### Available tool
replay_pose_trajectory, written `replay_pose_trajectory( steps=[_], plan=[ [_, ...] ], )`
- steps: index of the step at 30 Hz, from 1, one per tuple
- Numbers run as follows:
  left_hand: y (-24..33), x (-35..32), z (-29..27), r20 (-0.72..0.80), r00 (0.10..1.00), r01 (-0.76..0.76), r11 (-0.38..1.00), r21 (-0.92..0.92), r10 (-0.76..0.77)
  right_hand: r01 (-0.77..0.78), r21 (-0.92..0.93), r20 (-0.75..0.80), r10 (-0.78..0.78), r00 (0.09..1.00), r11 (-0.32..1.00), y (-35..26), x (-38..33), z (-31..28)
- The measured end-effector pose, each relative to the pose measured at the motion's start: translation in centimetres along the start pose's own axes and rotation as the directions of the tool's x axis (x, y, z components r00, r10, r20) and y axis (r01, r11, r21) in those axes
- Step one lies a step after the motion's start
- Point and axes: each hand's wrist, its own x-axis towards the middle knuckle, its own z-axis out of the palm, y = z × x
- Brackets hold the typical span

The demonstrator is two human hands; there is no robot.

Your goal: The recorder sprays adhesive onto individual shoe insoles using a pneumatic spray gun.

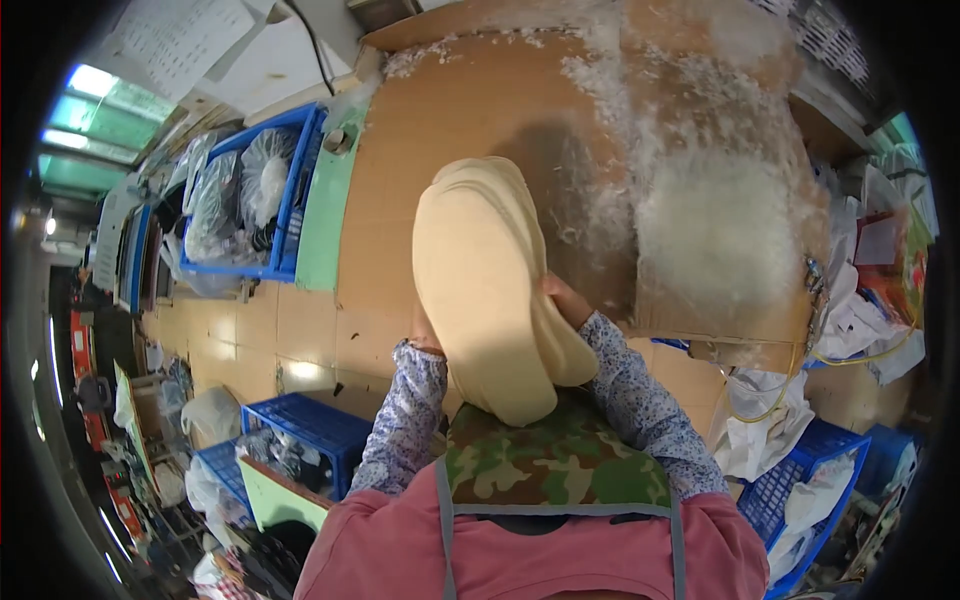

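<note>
A thick stack of cream, sole-shaped insoles (480,290) is held up in front of my chest, over the near edge of the cardboard-covered table. My right hand (567,301) grips the stack from its right side, where the layers fan apart toward the lower end. On the opposite side, my left hand (426,331) supports the stack's lower left edge; its fingers are mostly hidden behind the insoles. Both forearms wear flowered sleeves, and a camouflage apron (555,465) lies below the stack.
Cardboard (400,190) covers the table, with white fluff (715,225) scattered over its right part. A blue crate (290,270) of plastic-bagged items stands at the left. More blue crates (310,425) sit low at both sides; white bags and papers (850,310) hang at the right.
</note>
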Motion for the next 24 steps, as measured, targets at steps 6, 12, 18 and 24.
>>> replay_pose_trajectory(
  steps=[6, 12, 18, 24],
  plan=[
    [5.6, 9.2, 4.5, 0.079, 0.993, 0.074, 0.992, 0.1, -0.082, 0.075, -0.67, -0.192, -0.271, 0.943, 0.738, -5.1, 3.5, 5.2],
    [9.3, 13.0, 7.2, 0.139, 0.973, 0.151, 0.964, 0.219, -0.184, 0.004, -0.903, -0.261, -0.555, 0.79, 0.43, -4.2, 6.1, 7.6],
    [13.2, 25.9, 12.6, 0.256, 0.929, 0.146, 0.9, 0.41, -0.267, 0.48, -0.461, -0.466, -0.664, 0.585, 0.746, -6.2, 14.6, 1.7],
    [11.6, 36.9, 14.0, 0.328, 0.943, -0.333, 0.137, 0.933, 0.062, 0.395, -0.173, -0.643, -0.407, 0.648, 0.902, -7.9, 16.7, -3.0]
  ],
)
